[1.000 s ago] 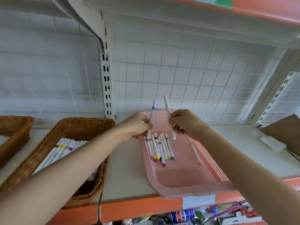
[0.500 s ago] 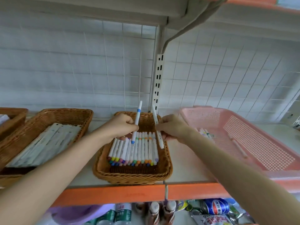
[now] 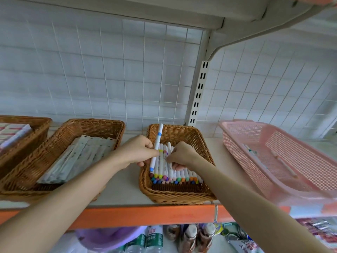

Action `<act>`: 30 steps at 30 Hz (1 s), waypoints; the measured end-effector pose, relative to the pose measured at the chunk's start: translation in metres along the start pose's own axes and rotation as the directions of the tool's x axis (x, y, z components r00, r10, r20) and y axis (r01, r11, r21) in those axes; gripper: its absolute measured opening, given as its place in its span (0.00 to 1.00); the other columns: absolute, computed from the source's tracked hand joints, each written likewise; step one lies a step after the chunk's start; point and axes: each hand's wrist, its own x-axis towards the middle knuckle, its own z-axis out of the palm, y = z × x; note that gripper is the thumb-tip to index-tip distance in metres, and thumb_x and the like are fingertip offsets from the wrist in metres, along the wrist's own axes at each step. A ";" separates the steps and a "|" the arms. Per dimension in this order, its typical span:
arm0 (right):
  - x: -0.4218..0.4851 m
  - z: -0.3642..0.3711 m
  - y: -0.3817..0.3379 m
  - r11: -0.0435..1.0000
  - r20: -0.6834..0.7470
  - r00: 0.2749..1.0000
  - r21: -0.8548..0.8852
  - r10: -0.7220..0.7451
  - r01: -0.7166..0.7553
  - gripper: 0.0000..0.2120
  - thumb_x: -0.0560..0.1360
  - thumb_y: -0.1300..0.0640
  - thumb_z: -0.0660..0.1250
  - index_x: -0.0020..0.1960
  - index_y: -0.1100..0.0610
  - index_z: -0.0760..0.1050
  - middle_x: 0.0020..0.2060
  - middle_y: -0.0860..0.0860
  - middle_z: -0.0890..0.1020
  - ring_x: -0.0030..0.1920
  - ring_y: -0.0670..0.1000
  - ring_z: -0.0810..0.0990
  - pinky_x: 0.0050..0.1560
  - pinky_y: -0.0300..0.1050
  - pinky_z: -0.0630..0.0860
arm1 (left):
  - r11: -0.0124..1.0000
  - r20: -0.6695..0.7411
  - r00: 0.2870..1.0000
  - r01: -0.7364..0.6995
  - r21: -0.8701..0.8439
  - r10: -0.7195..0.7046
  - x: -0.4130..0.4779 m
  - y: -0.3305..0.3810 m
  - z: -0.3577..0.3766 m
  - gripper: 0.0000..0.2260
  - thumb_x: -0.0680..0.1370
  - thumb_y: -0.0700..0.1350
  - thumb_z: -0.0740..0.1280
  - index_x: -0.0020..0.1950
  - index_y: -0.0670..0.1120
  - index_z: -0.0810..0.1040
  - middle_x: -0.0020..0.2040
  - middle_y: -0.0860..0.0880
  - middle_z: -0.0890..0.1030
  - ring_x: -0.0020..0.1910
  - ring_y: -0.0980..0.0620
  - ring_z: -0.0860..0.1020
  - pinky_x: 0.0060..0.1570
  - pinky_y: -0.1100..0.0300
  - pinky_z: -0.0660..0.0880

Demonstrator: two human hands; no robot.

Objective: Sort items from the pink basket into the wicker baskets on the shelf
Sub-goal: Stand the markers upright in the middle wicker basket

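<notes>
Shelf (image 3: 127, 189) sorting is judged well advanced: a blue-banded marker (image 3: 157, 143) is pinched by the left hand (image 3: 138, 152) over the wicker basket (image 3: 182, 198), and a second marker (image 3: 169, 148) is gripped by the right hand (image 3: 180, 155) against the row (image 3: 175, 175). Right of that hand, a few markers (image 3: 252, 154) are left in the pink basket (image 3: 291, 143).

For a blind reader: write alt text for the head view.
A left hand holds a blue-banded marker tilted over a wicker basket of markers on a shelf, while the right hand, curled, touches the row. A pink basket stands to their right.
</notes>
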 end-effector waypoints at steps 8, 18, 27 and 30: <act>-0.012 -0.006 0.003 0.953 -0.096 0.984 -0.278 -0.152 0.121 0.10 0.75 0.57 0.65 0.51 0.62 0.75 0.45 0.58 0.82 0.39 0.52 0.79 0.41 0.43 0.77 | 0.996 0.020 0.999 -0.039 0.080 0.037 0.003 0.006 0.003 0.09 0.76 0.46 0.66 0.38 0.42 0.76 0.33 0.46 0.78 0.27 0.53 0.73 0.25 0.68 0.67; -0.047 -0.022 0.059 0.809 -0.232 0.903 -0.561 -0.360 0.179 0.16 0.75 0.57 0.61 0.61 0.57 0.74 0.59 0.54 0.73 0.61 0.57 0.68 0.56 0.42 0.65 | 0.893 0.033 0.971 -0.229 0.387 0.235 0.015 0.030 0.039 0.07 0.75 0.44 0.66 0.49 0.45 0.69 0.39 0.47 0.74 0.32 0.53 0.70 0.28 0.63 0.64; -0.052 -0.017 0.064 0.805 -0.255 0.907 -0.577 -0.335 0.135 0.17 0.76 0.56 0.60 0.63 0.58 0.71 0.61 0.55 0.70 0.63 0.57 0.64 0.60 0.45 0.66 | 0.743 0.080 0.958 -0.265 0.614 0.276 0.020 0.031 0.062 0.06 0.77 0.41 0.60 0.42 0.41 0.72 0.37 0.47 0.72 0.40 0.47 0.73 0.39 0.56 0.73; -0.053 -0.017 0.064 0.819 -0.271 0.901 -0.556 -0.338 0.141 0.16 0.75 0.57 0.60 0.62 0.59 0.72 0.61 0.55 0.71 0.63 0.57 0.65 0.60 0.46 0.67 | 0.673 0.081 0.960 -0.248 0.697 0.269 0.018 0.028 0.064 0.07 0.78 0.43 0.58 0.43 0.43 0.72 0.37 0.48 0.67 0.41 0.48 0.71 0.35 0.57 0.68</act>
